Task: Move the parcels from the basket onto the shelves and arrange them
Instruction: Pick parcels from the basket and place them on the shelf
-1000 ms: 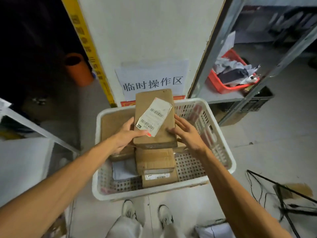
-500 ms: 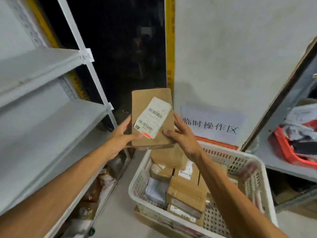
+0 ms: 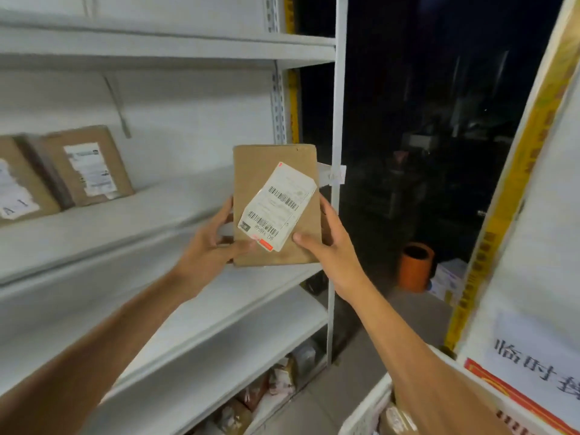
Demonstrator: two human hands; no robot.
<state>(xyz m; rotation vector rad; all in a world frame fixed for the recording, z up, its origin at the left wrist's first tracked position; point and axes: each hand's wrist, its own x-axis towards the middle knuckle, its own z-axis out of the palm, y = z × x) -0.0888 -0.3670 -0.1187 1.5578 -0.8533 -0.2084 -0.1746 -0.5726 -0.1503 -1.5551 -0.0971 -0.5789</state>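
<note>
I hold a flat brown cardboard parcel (image 3: 276, 171) with a white barcode label upright in front of the white metal shelves (image 3: 150, 215). My left hand (image 3: 213, 243) grips its lower left edge, thumb on the front. My right hand (image 3: 329, 243) grips its lower right edge, thumb on the face. The parcel hangs at the right end of the middle shelf, near the upright post (image 3: 337, 120). Two brown parcels (image 3: 84, 166) stand leaning on that shelf at the far left. The white basket (image 3: 367, 406) shows only its corner at the bottom right, with a parcel inside.
An orange cylinder (image 3: 414, 266) stands on the floor beyond the shelf post, with a small box (image 3: 447, 279) beside it. A white pillar with a yellow strip and a paper sign (image 3: 539, 356) rises on the right. Bagged items (image 3: 273, 384) lie under the lowest shelf.
My view has swung left from the basket to the shelves. Both hands carried the parcel up and left, from above the basket to in front of the middle shelf.
</note>
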